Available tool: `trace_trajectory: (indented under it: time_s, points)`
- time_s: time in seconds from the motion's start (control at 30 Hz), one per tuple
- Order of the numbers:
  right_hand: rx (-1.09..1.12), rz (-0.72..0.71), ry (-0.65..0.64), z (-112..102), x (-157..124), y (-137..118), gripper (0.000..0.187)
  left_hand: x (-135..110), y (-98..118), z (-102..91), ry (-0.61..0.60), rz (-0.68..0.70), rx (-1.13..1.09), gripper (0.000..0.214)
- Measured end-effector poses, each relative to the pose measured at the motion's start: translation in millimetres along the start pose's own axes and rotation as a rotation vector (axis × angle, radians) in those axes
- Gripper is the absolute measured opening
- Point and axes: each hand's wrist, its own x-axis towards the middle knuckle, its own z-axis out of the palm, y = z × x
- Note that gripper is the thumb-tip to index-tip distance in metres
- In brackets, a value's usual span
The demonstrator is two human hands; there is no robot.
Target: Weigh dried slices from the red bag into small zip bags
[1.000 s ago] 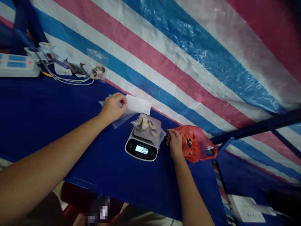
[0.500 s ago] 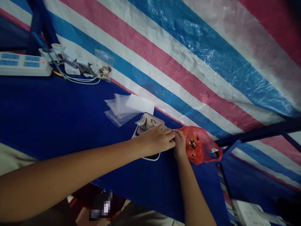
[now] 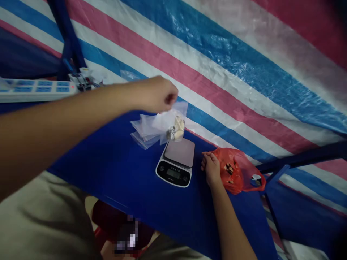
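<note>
My left hand (image 3: 155, 94) is pinched shut on the top of a small clear plastic bag (image 3: 173, 124) holding pale chunks, lifted above the table just behind the digital scale (image 3: 176, 161). The scale's grey platform is bare. My right hand (image 3: 210, 169) rests on the blue table (image 3: 114, 169) with fingers curled, between the scale and a red plastic bag (image 3: 234, 171) that holds more pieces. Whether it grips anything is unclear. A pile of empty clear bags (image 3: 146, 130) lies under the lifted bag.
A white power strip (image 3: 35, 90) with plugs and cables lies at the far left. A striped pink, white and blue tarp (image 3: 230, 72) hangs behind the table. A dark blue frame bar (image 3: 298, 159) runs at the right. The table's front edge is near my lap.
My left hand went from the empty bags to the scale, took the filled bag and lifted it up and back. The scale platform is now bare. My right hand stayed put.
</note>
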Motion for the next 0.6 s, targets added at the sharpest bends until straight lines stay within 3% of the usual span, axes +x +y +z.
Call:
trace_trajectory:
  time_s: [0.1,0.2,0.27,0.33,0.4,0.5,0.57,0.6]
  points:
    - [0.003,0.000,-0.004,1,0,-1,0.035,8,-72,-18.4,0.008,-0.202,-0.034,0.012]
    - [0.003,-0.006,-0.015,1,0,-1,0.036,8,-140,-13.0,0.105,-0.455,-0.034,0.023]
    - [0.008,-0.012,-0.021,1,0,-1,0.036,4,-171,-2.8,0.223,-0.586,-0.056,0.036]
    - [0.016,-0.012,-0.023,0,-1,-1,0.037,-7,-183,7.9,0.389,-0.681,-0.068,0.037]
    - [0.020,-0.008,-0.024,0,-1,0,0.037,-32,-168,18.9,0.528,-0.703,-0.085,0.032]
    - [0.017,-0.001,-0.024,0,0,0,0.035,-99,-103,40.1,0.627,-0.581,-0.251,0.030]
    - [0.014,-0.001,-0.021,0,0,0,0.033,-155,-46,56.4,0.581,-0.547,-0.365,0.022]
    - [0.010,-0.003,-0.019,0,0,0,0.032,-181,-20,63.9,0.437,-0.514,-0.409,0.022]
